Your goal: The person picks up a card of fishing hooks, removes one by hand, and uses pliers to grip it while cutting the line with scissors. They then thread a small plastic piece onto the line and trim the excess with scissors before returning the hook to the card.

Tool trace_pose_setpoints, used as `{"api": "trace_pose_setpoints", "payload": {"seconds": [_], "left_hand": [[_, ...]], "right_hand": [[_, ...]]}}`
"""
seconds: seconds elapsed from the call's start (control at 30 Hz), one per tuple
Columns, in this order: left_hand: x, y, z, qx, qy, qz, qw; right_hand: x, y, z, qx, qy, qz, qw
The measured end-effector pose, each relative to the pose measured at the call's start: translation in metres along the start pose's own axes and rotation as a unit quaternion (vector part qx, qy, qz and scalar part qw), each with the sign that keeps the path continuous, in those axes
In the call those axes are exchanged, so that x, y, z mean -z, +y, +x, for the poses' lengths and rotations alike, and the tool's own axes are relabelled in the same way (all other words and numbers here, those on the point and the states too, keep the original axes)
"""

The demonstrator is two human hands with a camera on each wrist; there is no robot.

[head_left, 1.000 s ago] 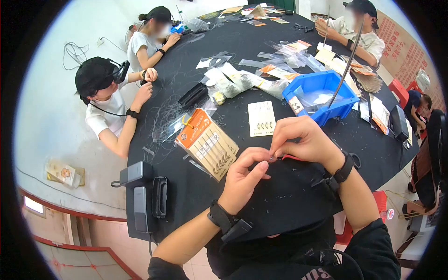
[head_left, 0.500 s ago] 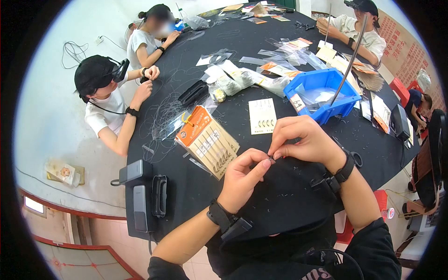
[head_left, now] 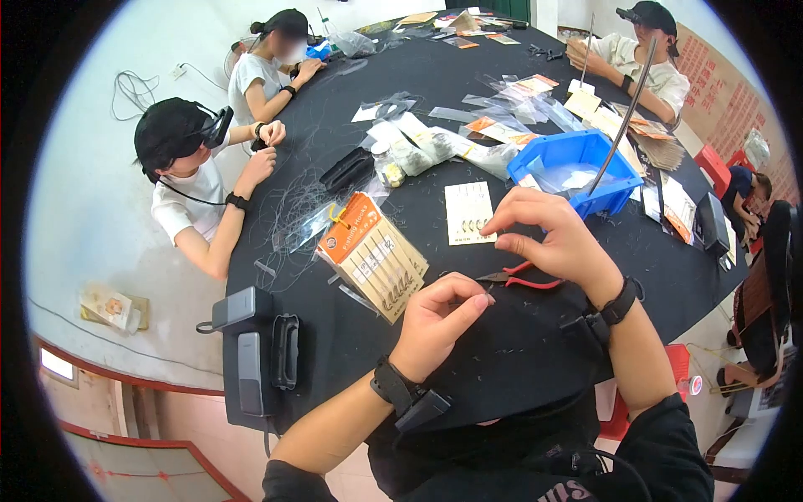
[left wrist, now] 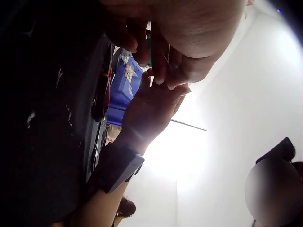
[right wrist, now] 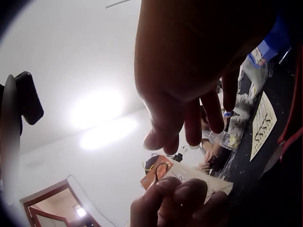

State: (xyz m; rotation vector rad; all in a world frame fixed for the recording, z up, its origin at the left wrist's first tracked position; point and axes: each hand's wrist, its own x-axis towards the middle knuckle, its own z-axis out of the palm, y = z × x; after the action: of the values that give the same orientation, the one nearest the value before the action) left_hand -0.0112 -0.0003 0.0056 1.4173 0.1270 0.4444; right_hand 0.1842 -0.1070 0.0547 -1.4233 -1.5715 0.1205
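My left hand (head_left: 439,322) pinches a small dark fishing hook (right wrist: 162,166) between thumb and forefinger; its curved bend sticks up past the fingertips in the right wrist view. A thin line (left wrist: 167,57) shows by the left fingers in the left wrist view. My right hand (head_left: 556,238) hovers just above and to the right, thumb and fingers apart, with nothing seen between them. Below it on the black cloth lie red-handled pliers (head_left: 535,284). A card of hooks (head_left: 469,219) lies beyond the right fingertips. Left of my left hand is an orange-topped pack of hook cards (head_left: 374,259).
A blue bin (head_left: 615,197) holding plastic sleeves and a metal rod stands at the right. Bundled packets (head_left: 418,146), a small jar (head_left: 387,167) and tangled line (head_left: 293,205) lie farther back. Power banks (head_left: 253,376) sit at the left edge. Other people work around the table.
The two hands, fingertips together before, have parted: my right hand has moved up and its fingers have spread. The pliers beneath it are now exposed. My left hand keeps its pinch, nearly unmoved.
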Motion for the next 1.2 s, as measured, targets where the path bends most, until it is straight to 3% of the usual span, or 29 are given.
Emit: {"api": "trace_pose_setpoints", "payload": {"seconds": [0.13, 0.23, 0.37, 0.6, 0.77, 0.87, 0.9, 1.0, 1.03, 1.2], "left_hand": [[0.001, -0.003, 0.0, 0.002, -0.004, -0.01, 1.0], [0.001, 0.0, 0.0, 0.001, -0.008, -0.008, 1.0], [0.002, 0.0, -0.002, 0.048, -0.002, -0.039, 0.998], [0.005, 0.001, -0.002, 0.038, -0.02, -0.031, 0.999], [0.007, -0.007, 0.0, 0.03, -0.035, -0.009, 0.999], [0.007, -0.007, 0.0, 0.033, -0.033, -0.02, 0.999], [0.007, -0.006, -0.001, 0.035, -0.034, -0.019, 0.999], [0.007, -0.005, -0.001, 0.038, -0.037, -0.018, 0.998], [0.006, -0.006, 0.0, 0.038, -0.037, -0.019, 0.998], [0.006, -0.006, 0.0, 0.024, -0.036, -0.005, 0.999]], "right_hand": [[0.003, 0.008, 0.003, -0.027, 0.0, -0.092, 0.995], [0.003, 0.006, 0.011, -0.052, -0.065, -0.168, 0.982], [0.008, 0.006, 0.05, -0.117, -0.259, -0.202, 0.937], [-0.019, 0.054, 0.099, -0.054, -0.328, -0.339, 0.88], [-0.023, 0.069, 0.117, -0.056, -0.347, -0.368, 0.861], [-0.022, 0.077, 0.123, -0.135, -0.354, -0.352, 0.856], [-0.022, 0.084, 0.122, -0.116, -0.331, -0.329, 0.877], [-0.027, 0.091, 0.123, -0.206, -0.294, -0.293, 0.886], [-0.03, 0.095, 0.122, -0.185, -0.275, -0.299, 0.895], [-0.031, 0.102, 0.121, -0.228, -0.277, -0.313, 0.879]]}}
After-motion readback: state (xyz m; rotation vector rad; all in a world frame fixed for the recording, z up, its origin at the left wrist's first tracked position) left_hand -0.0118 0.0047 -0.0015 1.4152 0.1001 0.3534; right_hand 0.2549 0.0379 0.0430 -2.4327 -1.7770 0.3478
